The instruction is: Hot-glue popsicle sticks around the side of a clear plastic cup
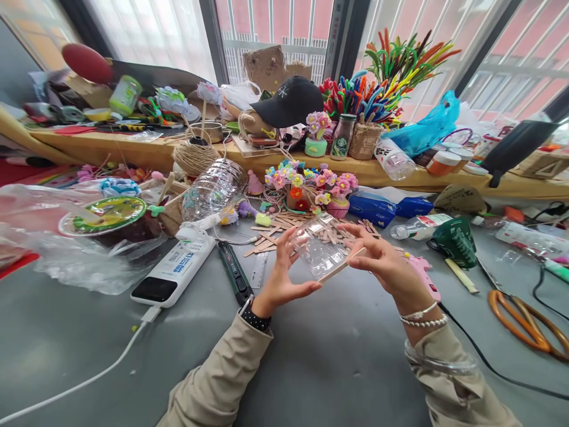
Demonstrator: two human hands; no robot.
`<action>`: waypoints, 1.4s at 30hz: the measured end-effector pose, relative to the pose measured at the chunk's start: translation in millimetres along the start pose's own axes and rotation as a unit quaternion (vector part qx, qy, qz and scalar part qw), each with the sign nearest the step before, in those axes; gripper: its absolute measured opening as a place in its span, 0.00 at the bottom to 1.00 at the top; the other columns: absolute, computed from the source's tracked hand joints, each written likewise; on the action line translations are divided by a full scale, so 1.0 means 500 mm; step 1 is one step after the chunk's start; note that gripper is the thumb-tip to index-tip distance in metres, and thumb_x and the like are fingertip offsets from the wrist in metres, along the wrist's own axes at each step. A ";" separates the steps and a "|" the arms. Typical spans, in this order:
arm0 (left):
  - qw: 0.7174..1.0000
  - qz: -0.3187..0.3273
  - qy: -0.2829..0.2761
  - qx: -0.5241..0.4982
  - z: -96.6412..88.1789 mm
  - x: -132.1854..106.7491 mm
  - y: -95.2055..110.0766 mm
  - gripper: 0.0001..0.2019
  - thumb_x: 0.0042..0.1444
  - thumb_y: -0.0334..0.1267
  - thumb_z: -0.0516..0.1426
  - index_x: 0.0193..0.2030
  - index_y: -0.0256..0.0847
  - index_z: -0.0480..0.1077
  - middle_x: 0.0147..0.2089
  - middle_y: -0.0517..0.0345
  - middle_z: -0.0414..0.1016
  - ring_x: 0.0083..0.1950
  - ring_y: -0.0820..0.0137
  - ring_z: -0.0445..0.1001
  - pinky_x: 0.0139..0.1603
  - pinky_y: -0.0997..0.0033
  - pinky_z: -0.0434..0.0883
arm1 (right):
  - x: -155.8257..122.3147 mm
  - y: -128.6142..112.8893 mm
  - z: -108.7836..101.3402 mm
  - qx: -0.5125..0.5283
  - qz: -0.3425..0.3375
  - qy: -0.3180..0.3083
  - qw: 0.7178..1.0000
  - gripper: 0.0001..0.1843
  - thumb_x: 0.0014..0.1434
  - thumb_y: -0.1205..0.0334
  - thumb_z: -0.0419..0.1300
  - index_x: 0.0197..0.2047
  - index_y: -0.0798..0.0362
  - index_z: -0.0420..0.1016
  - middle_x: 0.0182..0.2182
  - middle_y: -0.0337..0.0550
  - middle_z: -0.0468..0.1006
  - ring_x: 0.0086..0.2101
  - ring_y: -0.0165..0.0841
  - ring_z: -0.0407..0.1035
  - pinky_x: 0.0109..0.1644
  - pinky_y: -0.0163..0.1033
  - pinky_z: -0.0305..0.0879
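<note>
At window-side grey table [338,367]: left hand [281,280], right hand [387,265] hold plastic [319,250].

Clear plastic piece [317,252] looked glossy, crinkled. Craft stick [342,265] was pale bare wood. Grey tabletop [311,356] appeared matt, smooth. Twine ball [195,157] seemed rough, fibrous. Cap [291,101] was black cloth.

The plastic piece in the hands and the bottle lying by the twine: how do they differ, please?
The plastic piece is small and held between the left hand and right hand; the bottle is larger, and lies on its side on the table. Both are clear plastic.
</note>
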State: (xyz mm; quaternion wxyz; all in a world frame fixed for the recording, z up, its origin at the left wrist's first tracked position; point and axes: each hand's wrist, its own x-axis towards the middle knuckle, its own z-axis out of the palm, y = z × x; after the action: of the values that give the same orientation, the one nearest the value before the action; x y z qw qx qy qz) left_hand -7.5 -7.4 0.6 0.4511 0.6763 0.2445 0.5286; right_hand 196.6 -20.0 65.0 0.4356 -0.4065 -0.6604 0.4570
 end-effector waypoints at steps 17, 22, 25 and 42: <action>0.954 -0.236 0.018 -0.182 0.000 0.012 -0.009 0.40 0.41 0.53 0.59 0.58 0.47 0.44 0.57 0.43 0.58 0.53 0.55 0.66 0.51 0.51 0.62 | 0.010 0.008 0.006 -0.056 0.069 0.075 0.993 0.17 0.50 0.47 0.55 0.25 0.52 0.73 0.45 0.44 0.69 0.47 0.35 0.61 0.46 0.38 0.58; 0.911 -0.313 -0.026 -0.267 -0.001 0.016 0.004 0.34 0.46 0.56 0.54 0.57 0.44 0.50 0.50 0.44 0.66 0.44 0.59 0.73 0.47 0.53 0.66 | 0.012 0.008 0.017 -0.060 0.062 0.101 0.991 0.22 0.51 0.43 0.51 0.22 0.53 0.71 0.25 0.40 0.69 0.29 0.29 0.61 0.36 0.36 0.57; 0.904 -0.339 -0.033 -0.258 0.000 0.018 0.009 0.33 0.48 0.58 0.51 0.56 0.42 0.54 0.47 0.44 0.69 0.40 0.60 0.74 0.46 0.55 0.67 | 0.014 0.011 0.024 -0.031 0.073 0.111 0.991 0.22 0.51 0.44 0.51 0.20 0.54 0.68 0.18 0.37 0.64 0.22 0.26 0.55 0.27 0.34 0.52; 0.964 -0.213 0.039 -0.155 0.001 0.013 0.001 0.33 0.46 0.50 0.57 0.58 0.48 0.50 0.58 0.46 0.54 0.58 0.55 0.59 0.54 0.49 0.60 | 0.011 0.016 0.046 -0.120 -0.030 0.034 0.992 0.15 0.52 0.52 0.55 0.21 0.53 0.65 0.21 0.36 0.63 0.24 0.25 0.55 0.27 0.34 0.52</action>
State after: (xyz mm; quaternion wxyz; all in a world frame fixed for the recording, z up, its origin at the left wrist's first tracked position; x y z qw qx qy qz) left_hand -5.2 -2.6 4.2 0.6428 0.5093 0.3148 0.4779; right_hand 174.6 -18.7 53.7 0.4195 -0.4511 -0.7069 0.3475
